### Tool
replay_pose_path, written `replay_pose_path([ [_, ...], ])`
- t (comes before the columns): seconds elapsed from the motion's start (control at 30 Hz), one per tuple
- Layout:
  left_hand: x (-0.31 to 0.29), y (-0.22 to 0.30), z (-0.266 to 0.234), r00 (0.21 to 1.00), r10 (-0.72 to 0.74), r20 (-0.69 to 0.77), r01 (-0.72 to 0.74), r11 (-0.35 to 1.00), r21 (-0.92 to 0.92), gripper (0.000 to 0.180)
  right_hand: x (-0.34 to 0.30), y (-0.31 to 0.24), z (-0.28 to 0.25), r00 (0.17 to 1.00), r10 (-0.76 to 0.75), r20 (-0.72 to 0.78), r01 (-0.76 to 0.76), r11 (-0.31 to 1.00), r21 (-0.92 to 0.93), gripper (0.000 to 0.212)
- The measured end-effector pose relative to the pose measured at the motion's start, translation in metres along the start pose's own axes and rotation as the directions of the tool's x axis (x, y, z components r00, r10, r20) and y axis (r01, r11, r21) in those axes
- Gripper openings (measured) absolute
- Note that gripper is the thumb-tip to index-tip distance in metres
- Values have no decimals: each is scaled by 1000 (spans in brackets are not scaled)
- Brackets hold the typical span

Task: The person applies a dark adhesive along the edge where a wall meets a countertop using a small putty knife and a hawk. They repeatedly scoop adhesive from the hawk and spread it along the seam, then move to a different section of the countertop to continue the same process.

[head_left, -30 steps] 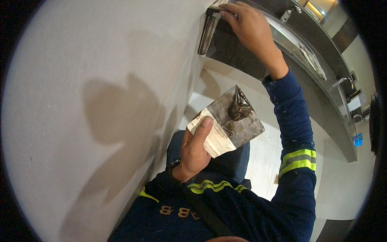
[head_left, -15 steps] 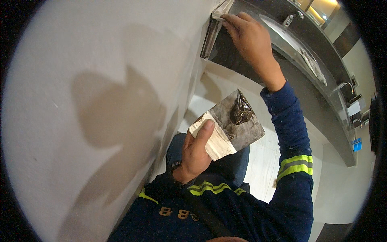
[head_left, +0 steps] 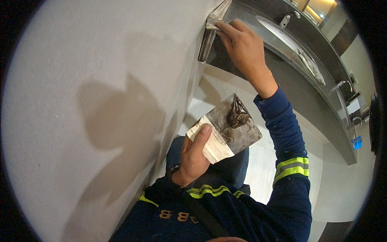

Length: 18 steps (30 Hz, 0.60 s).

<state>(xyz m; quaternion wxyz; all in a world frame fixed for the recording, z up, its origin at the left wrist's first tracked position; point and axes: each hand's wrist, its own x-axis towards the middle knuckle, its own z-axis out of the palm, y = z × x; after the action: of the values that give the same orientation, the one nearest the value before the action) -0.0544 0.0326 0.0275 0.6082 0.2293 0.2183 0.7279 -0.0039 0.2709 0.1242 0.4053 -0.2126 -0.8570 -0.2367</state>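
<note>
My left hand (head_left: 192, 155) grips a flat grey square plate (head_left: 217, 117) by its cream-coloured, wrapped-looking edge, with the thumb on top. On the plate's far part sits a glossy dark brown lump of paste (head_left: 238, 115). Up by the wall, my right hand (head_left: 246, 46) is closed in a pinch at the near left corner of the dark stone counter (head_left: 240, 66). Its fingertips rest against the strip (head_left: 212, 23) along the counter's end, which looks pale and smeared. Whatever the fingers pinch is too hidden to name.
A pale wall (head_left: 100, 60) rises close on the left, carrying my shadow. The counter has a white basin (head_left: 278, 32), a tap (head_left: 288, 19) and a crumpled light cloth (head_left: 310, 64). A blue item (head_left: 357, 142) is at its far right end. Light floor tiles (head_left: 262, 173) lie below.
My right hand has shifted slightly left and down along the counter's end. The left hand and plate sit slightly lower and further left in the picture, as the view also moved a little.
</note>
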Motion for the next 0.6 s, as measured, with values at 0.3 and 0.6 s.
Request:
replay_pose_path([
  [0.3,-4,2,6,995,-24,-94,14,994,-108,39,0,-7,-3,989,141,38,-145,975,171,25],
  [0.6,-1,-23,-13,993,-5,-115,-7,995,-102,35,-45,-13,34,909,410,74,-339,623,705,38],
])
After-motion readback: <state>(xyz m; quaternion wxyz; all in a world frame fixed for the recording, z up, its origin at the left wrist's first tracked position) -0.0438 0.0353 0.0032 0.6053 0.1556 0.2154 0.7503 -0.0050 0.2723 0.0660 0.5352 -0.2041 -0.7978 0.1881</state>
